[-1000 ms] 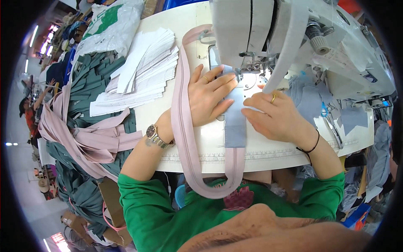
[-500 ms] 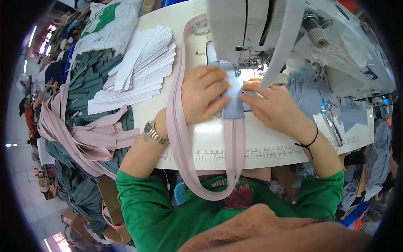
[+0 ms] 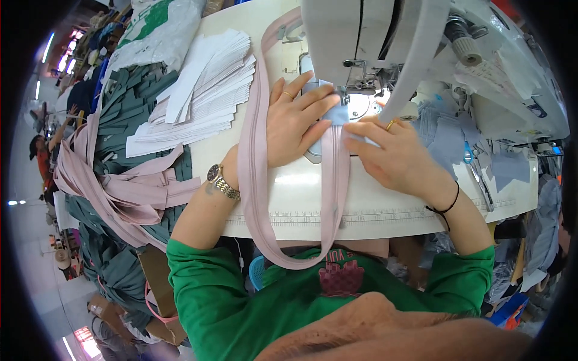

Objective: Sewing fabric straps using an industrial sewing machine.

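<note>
A light-blue fabric piece (image 3: 335,114) lies beneath the presser foot (image 3: 343,96) of a white sewing machine (image 3: 334,42). From its near edge a pink zipper tape (image 3: 335,156) runs toward me, loops over the table edge and goes back up on the left. My left hand (image 3: 298,123) rests flat with fingers spread, fingertips on the fabric beside the foot. Its wrist is next to the loop's left strand. Close to the right edge of the fabric, my right hand (image 3: 391,150) has its thumb and fingers pinched on it. Its fingertips are partly blurred.
White strips (image 3: 192,90) are stacked left of the machine, with dark green strips (image 3: 132,114) and more pink zipper tape (image 3: 138,198) beside them. Scissors (image 3: 478,177) and blue-grey fabric pieces (image 3: 442,129) lie at the right. A printed ruler (image 3: 295,216) follows the table's near edge.
The light-blue fabric has moved away from me under the foot, drawing the zipper tape along and raising its loop. My left fingers have spread out; my right fingertips are slightly nearer me.
</note>
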`<action>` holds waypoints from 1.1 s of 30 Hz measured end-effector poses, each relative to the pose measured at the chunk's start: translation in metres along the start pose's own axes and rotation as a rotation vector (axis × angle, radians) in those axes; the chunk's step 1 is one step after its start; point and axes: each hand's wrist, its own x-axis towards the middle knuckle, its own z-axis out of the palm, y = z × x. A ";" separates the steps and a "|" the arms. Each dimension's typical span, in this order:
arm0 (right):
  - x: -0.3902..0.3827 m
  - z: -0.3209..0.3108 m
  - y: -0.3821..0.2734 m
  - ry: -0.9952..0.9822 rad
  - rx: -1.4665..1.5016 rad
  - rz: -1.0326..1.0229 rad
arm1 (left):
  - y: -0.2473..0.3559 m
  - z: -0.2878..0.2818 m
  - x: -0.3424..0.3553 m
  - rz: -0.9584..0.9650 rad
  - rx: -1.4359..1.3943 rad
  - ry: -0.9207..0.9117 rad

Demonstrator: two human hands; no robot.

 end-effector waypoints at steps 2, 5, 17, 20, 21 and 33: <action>0.001 0.000 -0.002 0.026 -0.001 0.025 | 0.001 0.001 -0.001 -0.058 0.018 -0.029; 0.003 0.004 -0.002 0.077 -0.004 0.057 | -0.001 0.006 -0.002 -0.119 -0.016 -0.008; 0.010 0.018 0.008 0.114 -0.029 0.085 | 0.002 -0.014 -0.002 -0.141 0.411 0.106; 0.010 0.024 0.007 0.073 -0.081 0.081 | 0.006 -0.023 -0.011 -0.422 0.655 -0.183; 0.008 0.025 0.007 0.062 -0.129 0.066 | 0.009 -0.026 -0.005 -0.404 0.649 -0.189; 0.007 0.027 0.004 0.085 -0.139 0.056 | 0.030 -0.031 -0.004 -0.064 0.128 -0.317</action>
